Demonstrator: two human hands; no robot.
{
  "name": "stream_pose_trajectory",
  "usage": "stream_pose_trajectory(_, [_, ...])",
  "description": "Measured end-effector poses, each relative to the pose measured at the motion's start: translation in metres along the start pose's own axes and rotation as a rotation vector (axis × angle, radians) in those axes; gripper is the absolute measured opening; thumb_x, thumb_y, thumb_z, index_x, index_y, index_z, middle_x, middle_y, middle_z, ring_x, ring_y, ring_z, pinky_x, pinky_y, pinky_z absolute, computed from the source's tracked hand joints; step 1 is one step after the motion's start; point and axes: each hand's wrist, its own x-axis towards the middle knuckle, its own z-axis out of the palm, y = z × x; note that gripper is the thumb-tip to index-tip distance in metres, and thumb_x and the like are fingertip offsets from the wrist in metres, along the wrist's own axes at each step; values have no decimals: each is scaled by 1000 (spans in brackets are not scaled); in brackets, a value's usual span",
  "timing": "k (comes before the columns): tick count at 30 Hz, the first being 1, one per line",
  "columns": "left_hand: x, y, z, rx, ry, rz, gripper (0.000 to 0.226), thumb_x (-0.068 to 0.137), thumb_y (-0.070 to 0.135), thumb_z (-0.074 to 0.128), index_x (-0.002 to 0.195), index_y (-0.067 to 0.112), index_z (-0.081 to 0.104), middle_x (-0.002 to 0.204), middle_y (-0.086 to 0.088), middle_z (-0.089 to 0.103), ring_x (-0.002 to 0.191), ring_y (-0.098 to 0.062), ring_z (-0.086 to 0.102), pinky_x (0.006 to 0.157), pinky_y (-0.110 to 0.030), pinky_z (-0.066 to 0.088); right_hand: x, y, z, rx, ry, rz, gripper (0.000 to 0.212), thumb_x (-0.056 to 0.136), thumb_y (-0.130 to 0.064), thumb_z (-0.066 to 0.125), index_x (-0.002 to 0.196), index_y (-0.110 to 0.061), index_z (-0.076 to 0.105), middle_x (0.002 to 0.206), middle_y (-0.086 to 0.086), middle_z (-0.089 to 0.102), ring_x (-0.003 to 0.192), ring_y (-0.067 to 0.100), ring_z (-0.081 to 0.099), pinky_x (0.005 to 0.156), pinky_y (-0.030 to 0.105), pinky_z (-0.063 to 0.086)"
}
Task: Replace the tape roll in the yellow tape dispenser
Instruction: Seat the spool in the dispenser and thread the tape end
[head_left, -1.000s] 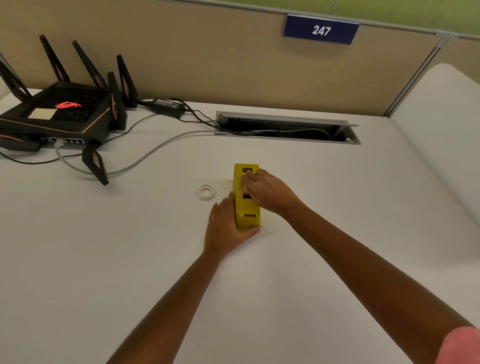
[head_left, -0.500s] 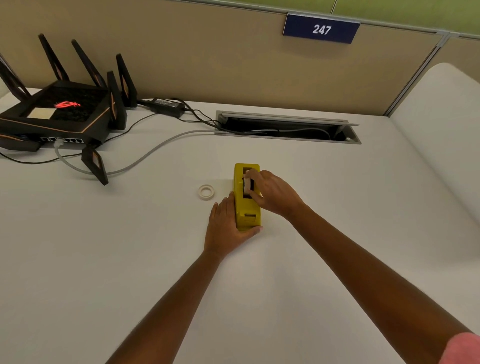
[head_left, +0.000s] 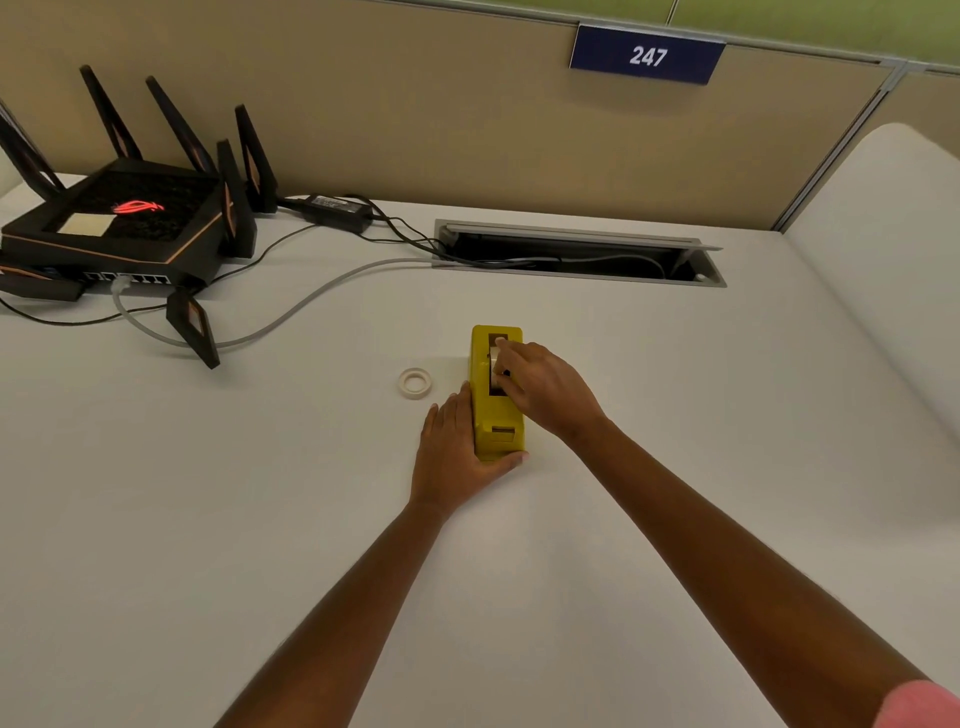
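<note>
The yellow tape dispenser (head_left: 496, 415) stands lengthwise on the white desk, its cutter end toward me. My left hand (head_left: 457, 457) lies flat against its left side with the thumb wrapped round the near end, holding it steady. My right hand (head_left: 545, 387) reaches over the open slot on top, its fingertips pinched on a pale tape roll (head_left: 494, 358) that sits partly inside the slot. A second small white tape roll (head_left: 415, 383) lies flat on the desk just left of the dispenser, apart from both hands.
A black router (head_left: 119, 223) with upright antennas stands at the back left, with a grey cable (head_left: 291, 317) and black wires trailing to an open cable hatch (head_left: 576, 252). A beige partition with a "247" sign (head_left: 647, 54) closes the back. A white panel (head_left: 893, 249) rises on the right.
My right hand's fingers have shifted slightly over the slot and the pale roll shows more between them. The left hand and the dispenser have stayed put.
</note>
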Motion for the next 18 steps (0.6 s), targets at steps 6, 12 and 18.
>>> stream_pose_trajectory(6, [0, -1, 1, 0, -3, -2, 114, 53, 88, 41, 138, 13, 28, 132, -5, 51, 120, -22, 50, 109, -46, 35, 0, 2, 3, 34, 83, 1, 19, 91, -12, 52, 97, 4, 62, 108, 22, 67, 95, 38, 64, 76, 44, 54])
stream_pose_trajectory(12, [0, -1, 1, 8, -2, -5, 114, 53, 88, 42, 138, 13, 29, 133, -6, 51, 121, -23, 49, 108, -47, 35, 2, 4, 6, 2, 170, -48, 11, 80, -6, 61, 85, 3, 64, 83, 21, 71, 69, 35, 67, 54, 38, 56])
stream_pose_trajectory(18, [-1, 0, 1, 12, -8, -9, 108, 55, 80, 48, 137, 13, 29, 130, -6, 52, 119, -23, 50, 108, -46, 35, 4, 3, 7, -137, 164, -101, 18, 67, -4, 77, 82, 1, 68, 77, 15, 73, 65, 30, 68, 43, 31, 56])
